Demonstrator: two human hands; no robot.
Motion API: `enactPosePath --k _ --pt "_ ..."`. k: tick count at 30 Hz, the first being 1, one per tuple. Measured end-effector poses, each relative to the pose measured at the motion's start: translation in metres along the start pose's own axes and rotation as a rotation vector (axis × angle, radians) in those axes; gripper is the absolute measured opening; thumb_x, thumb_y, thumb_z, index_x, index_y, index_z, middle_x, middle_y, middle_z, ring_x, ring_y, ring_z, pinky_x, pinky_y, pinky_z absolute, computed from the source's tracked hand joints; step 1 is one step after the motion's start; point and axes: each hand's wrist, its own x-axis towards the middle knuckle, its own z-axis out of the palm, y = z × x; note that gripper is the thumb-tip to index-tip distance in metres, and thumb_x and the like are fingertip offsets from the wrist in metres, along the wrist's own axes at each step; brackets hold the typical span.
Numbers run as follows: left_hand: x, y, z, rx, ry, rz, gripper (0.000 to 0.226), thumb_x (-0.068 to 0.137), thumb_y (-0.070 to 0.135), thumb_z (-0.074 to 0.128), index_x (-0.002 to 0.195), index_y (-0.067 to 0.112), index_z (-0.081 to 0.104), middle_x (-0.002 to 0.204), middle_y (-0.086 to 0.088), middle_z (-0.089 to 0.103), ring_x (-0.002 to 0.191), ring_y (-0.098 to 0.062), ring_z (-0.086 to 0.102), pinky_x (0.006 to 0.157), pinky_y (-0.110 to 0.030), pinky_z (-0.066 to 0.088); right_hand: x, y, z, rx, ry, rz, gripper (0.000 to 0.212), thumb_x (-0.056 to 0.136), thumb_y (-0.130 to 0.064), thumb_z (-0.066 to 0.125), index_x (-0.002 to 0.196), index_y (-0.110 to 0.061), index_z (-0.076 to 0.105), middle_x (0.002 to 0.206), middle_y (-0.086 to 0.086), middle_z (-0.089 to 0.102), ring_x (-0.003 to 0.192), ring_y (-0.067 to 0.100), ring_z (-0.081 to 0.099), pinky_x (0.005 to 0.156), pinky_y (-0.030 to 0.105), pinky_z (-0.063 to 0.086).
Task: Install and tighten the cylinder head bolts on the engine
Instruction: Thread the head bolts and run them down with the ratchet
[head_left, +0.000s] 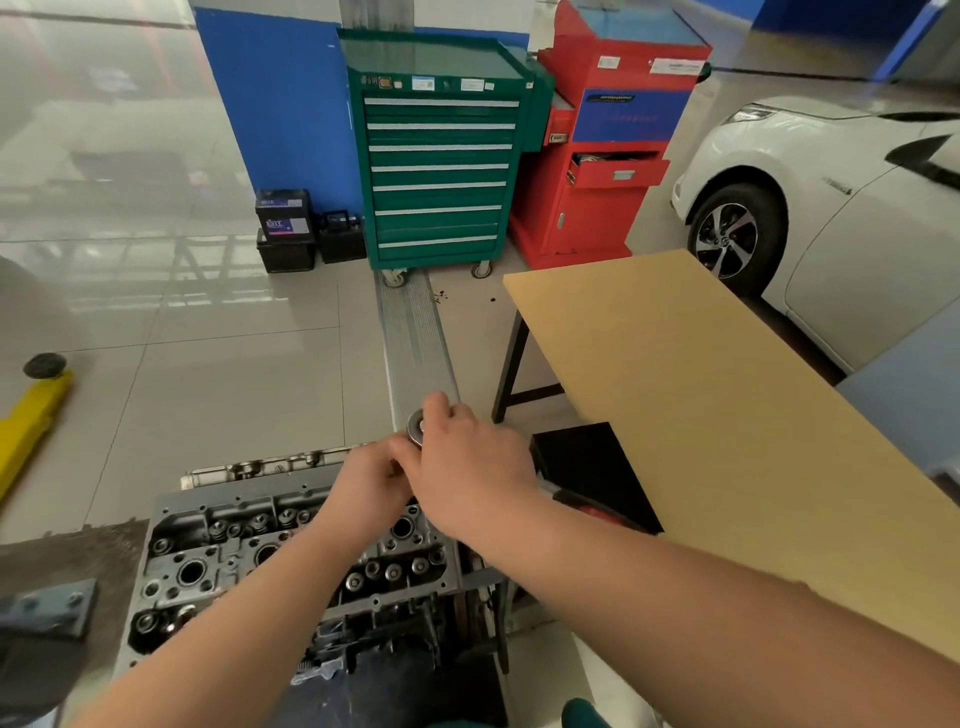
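Both bare forearms reach forward and meet. The right hand lies over the left hand, its fingers curled round a small round metal part. The left hand's fingers curl beneath it, mostly hidden.

Both hands meet above cylinder head far edge: right hand grips round ratchet head; left hand curled beneath, touching.
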Motion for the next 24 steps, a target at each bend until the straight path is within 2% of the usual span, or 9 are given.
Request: enactPosePath --k 3,8,12,15,16,18,20,22,24 --pt "-0.003 0.0 0.001 -0.017 0.008 -0.028 0.051 0.088 -0.009 0.062 0.072 0.04 0.058 0.074 0.031 0.068 0.07 0.005 0.066 0.06 -0.008 0.047 0.011 0.015 -0.008 -0.07 0.068 -0.268 0.042 0.102 -0.064 0.026 0.11 -0.024 0.035 0.088 0.001 0.056 0.063 0.025 0.05 0.05 0.033 0.028" --pt "-0.008 0.008 0.001 -0.086 0.049 0.025 0.054 0.095 0.008 0.065 0.098 0.062 0.06 0.096 0.031 0.071 0.09 0.004 0.068 0.071 -0.007 0.048 0.036 0.045 -0.029 -0.085 -0.066 -0.635 0.03 0.098 -0.063 0.044 0.105 -0.034 0.043 0.092 -0.01 0.054 0.086 0.017 0.053 0.078 0.041 0.037" --pt "-0.008 0.004 0.002 -0.083 0.045 0.044 0.059 0.098 0.007 0.063 0.093 0.065 0.057 0.089 0.029 0.069 0.08 0.001 0.065 0.065 -0.009 0.047 0.039 0.038 -0.032 0.038 -0.22 -0.488 0.042 0.093 -0.072 0.049 0.122 -0.041 0.048 0.104 -0.011 0.059 0.095 0.017 0.058 0.084 0.043 0.044" --pt "-0.006 0.002 0.002 -0.095 0.028 0.015 0.037 0.098 0.014 0.07 0.098 0.05 0.064 0.093 0.026 0.071 0.09 0.0 0.068 0.072 -0.012 0.049 0.044 0.052 -0.05 0.204 -0.462 -0.343 0.055 0.094 -0.065 0.054 0.145 -0.062 0.033 0.143 -0.012 0.059 0.121 0.015 0.057 0.095 0.044 0.05" --pt "-0.005 0.001 0.002 -0.113 0.023 -0.003 0.031 0.098 0.016 0.072 0.1 0.046 0.065 0.095 0.026 0.072 0.094 0.001 0.068 0.075 -0.011 0.05 0.044 0.059 -0.056 0.274 -0.528 -0.295 0.055 0.097 -0.059 0.055 0.146 -0.064 0.031 0.142 -0.011 0.06 0.117 0.008 0.059 0.094 0.041 0.051" --pt "-0.002 0.0 0.0 -0.14 0.022 -0.03 0.031 0.097 0.017 0.074 0.1 0.047 0.066 0.099 0.03 0.072 0.097 0.007 0.067 0.077 -0.003 0.047 0.042 0.071 -0.062 0.419 -0.571 -0.189 0.037 0.102 -0.049 0.054 0.139 -0.052 0.054 0.111 -0.007 0.074 0.077 -0.009 0.063 0.074 0.032 0.052" --pt "-0.001 0.001 -0.002 -0.145 0.007 -0.031 0.034 0.096 0.016 0.075 0.1 0.049 0.066 0.099 0.033 0.072 0.098 0.01 0.066 0.077 0.001 0.044 0.039 0.073 -0.064 0.47 -0.508 -0.118 0.027 0.105 -0.048 0.049 0.102 -0.033 0.071 0.082 0.0 0.073 0.05 -0.003 0.055 0.061 0.031 0.045" --pt "-0.001 0.001 -0.002 -0.163 -0.002 -0.009 0.039 0.095 0.012 0.075 0.101 0.05 0.066 0.1 0.033 0.072 0.1 0.011 0.066 0.079 0.002 0.044 0.032 0.066 -0.062 0.441 -0.492 -0.062 0.037 0.105 -0.053 0.046 0.082 -0.032 0.064 0.076 0.005 0.07 0.047 0.002 0.054 0.057 0.032 0.048" --pt "-0.001 -0.001 -0.002 -0.182 0.0 -0.003 0.044 0.094 0.01 0.076 0.099 0.052 0.066 0.1 0.03 0.073 0.099 0.008 0.068 0.081 0.0 0.045 0.023 0.056 -0.058 0.451 -0.553 0.005 0.041 0.105 -0.058 0.039 0.091 -0.027 0.061 0.08 0.008 0.072 0.048 0.009 0.062 0.05 0.03 0.05"
